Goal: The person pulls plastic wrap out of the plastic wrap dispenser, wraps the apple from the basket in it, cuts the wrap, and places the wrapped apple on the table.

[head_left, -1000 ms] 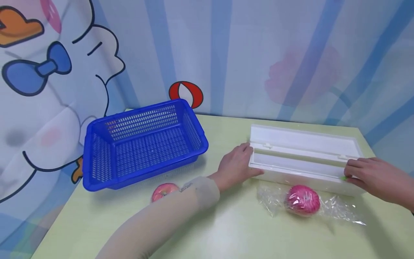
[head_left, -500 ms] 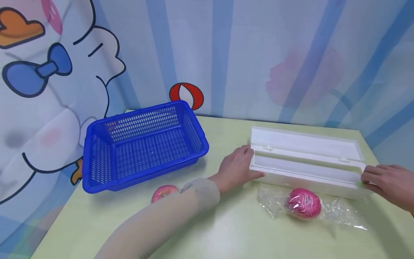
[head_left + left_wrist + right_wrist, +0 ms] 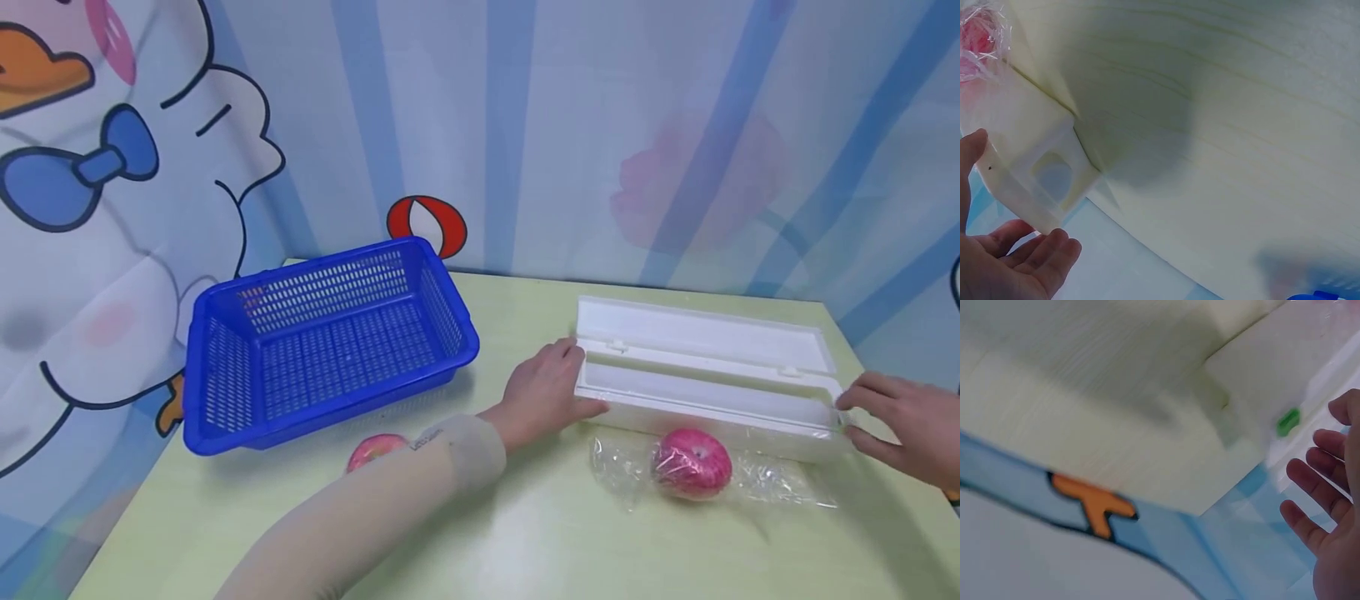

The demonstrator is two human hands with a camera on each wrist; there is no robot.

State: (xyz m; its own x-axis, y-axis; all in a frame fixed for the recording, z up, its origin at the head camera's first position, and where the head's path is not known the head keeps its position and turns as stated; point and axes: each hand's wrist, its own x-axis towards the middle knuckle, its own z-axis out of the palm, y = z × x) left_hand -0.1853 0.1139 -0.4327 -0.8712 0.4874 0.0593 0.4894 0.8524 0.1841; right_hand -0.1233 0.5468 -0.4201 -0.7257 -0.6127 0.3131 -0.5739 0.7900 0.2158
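A long white cling film dispenser (image 3: 705, 400) stands at the right of the table with its lid tipped back. My left hand (image 3: 543, 396) grips its left end, thumb on the front side and fingers at the back. At the other end, my right hand (image 3: 903, 425) is held with fingers spread and loosely bent, right beside the box. A small green slider (image 3: 1288, 422) sits on the box edge near those fingertips, apart from them in the right wrist view. In front of the dispenser lies a pink-red apple (image 3: 692, 465) under clear film (image 3: 776, 483), which spreads out on both sides.
A blue perforated plastic basket (image 3: 341, 342) stands at the back left. Another apple (image 3: 375, 450) lies in front of it, partly hidden by the left sleeve (image 3: 382, 504). A printed cartoon curtain (image 3: 555, 150) hangs behind the table (image 3: 517, 533).
My right hand has moved right along the dispenser with the green slider to its right end, then loosened its fingers off it. The left hand has stayed in place.
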